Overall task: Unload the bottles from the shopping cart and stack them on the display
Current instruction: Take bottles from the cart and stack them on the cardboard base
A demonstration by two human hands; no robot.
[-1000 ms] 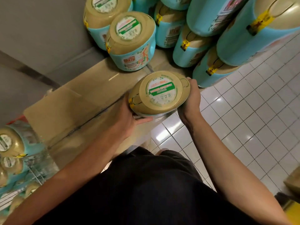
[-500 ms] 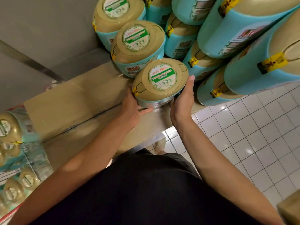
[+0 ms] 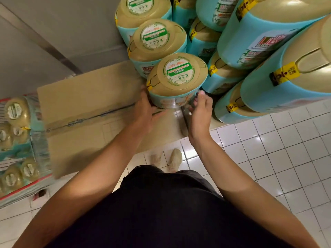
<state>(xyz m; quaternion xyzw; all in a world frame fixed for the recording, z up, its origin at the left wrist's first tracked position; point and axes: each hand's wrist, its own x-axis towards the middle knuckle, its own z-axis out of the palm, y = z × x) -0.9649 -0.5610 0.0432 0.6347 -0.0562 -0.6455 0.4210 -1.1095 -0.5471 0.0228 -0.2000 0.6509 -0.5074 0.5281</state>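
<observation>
Bottle [image 3: 176, 81], teal with tan cap: left hand [image 3: 144, 111] holds it, right hand [image 3: 200, 110] seemingly loose alongside.

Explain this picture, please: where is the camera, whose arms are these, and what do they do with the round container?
No machine: a person wears a camera on the head, looking down at their own arms. The left hand holds a teal plastic bottle with a round beige lid, standing on a brown cardboard surface beside a stack of similar bottles. The right hand is beside it, fingers loosely curled; contact is unclear. More wait in the shopping cart at left.
</observation>
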